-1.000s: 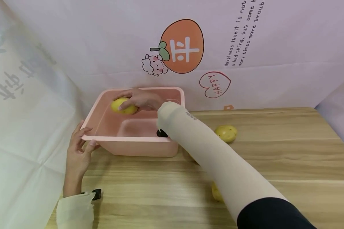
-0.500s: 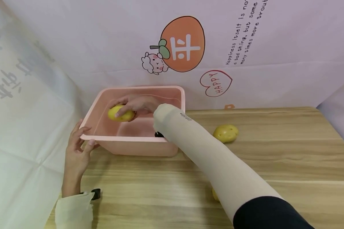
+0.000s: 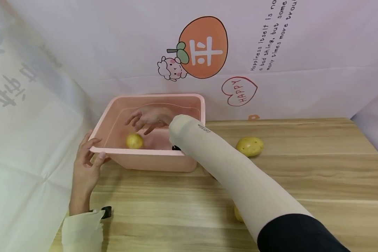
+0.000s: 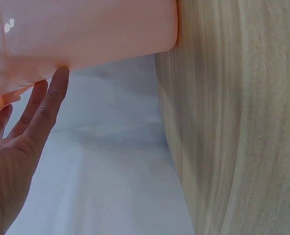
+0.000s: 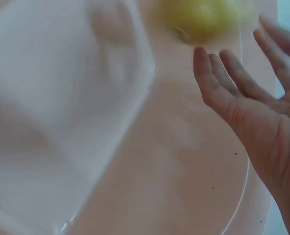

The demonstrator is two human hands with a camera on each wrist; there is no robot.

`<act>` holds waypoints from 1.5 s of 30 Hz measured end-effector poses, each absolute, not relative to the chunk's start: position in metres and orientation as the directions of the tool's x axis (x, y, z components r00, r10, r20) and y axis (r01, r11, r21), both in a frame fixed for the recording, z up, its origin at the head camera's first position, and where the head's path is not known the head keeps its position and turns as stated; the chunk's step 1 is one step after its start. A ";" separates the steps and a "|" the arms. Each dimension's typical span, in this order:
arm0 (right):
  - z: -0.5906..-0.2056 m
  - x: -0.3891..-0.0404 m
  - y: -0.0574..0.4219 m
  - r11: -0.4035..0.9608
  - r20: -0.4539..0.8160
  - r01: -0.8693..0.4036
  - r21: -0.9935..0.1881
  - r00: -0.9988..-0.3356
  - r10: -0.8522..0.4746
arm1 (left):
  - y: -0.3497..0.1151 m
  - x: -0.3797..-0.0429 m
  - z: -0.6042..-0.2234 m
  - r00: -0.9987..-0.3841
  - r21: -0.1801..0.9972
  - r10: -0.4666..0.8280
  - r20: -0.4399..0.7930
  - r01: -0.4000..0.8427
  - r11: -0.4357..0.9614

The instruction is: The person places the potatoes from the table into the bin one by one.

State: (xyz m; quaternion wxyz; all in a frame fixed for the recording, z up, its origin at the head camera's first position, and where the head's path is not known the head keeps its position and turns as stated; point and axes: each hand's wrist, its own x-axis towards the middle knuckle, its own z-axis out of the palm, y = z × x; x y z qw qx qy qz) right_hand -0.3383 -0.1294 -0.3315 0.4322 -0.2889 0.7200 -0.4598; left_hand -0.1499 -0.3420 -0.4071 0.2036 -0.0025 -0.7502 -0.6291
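Observation:
A pink plastic tub (image 3: 159, 162) stands on the wooden table against the cloth backdrop. At its front left corner, my left hand (image 3: 85, 169) grips the rim, finger over the edge and thumb on the outside; the left wrist view has the fingertips (image 4: 61, 76) against the tub's outer wall. Inside the tub my right hand (image 3: 149, 117) is held with fingers spread, holding nothing. A yellow potato (image 3: 134, 141), blurred, is in the tub just below and in front of that hand. In the right wrist view the potato (image 5: 204, 19) is apart from the fingertips.
One potato (image 3: 250, 146) lies on the wooden table (image 3: 315, 161) right of the tub. Another potato (image 3: 238, 214) nearer the front is mostly hidden by my right sleeve (image 3: 239, 168). White printed cloth (image 3: 138, 42) rises behind and at the left.
My right hand has lowered the potato into the tub and let go, its fingers now spread. The potato has dropped away toward the tub's front wall. The left hand stays at the rim.

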 end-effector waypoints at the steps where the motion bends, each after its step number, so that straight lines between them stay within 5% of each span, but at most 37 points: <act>1: -0.331 -0.338 -0.128 0.415 -0.356 -0.025 -0.909 -0.469 -0.808 | -0.342 -0.150 -0.407 -0.917 0.942 -0.251 0.309 0.259 0.212; 21: -0.299 -0.345 -0.116 0.400 -0.285 -0.110 -0.910 -0.534 -0.796 | -0.339 -0.151 -0.406 -0.919 0.939 -0.241 0.313 0.261 0.225; 45: -0.260 -0.326 -0.042 0.175 -0.088 -0.148 -0.973 -0.465 -0.881 | -0.340 -0.149 -0.406 -0.918 0.940 -0.236 0.318 0.273 0.203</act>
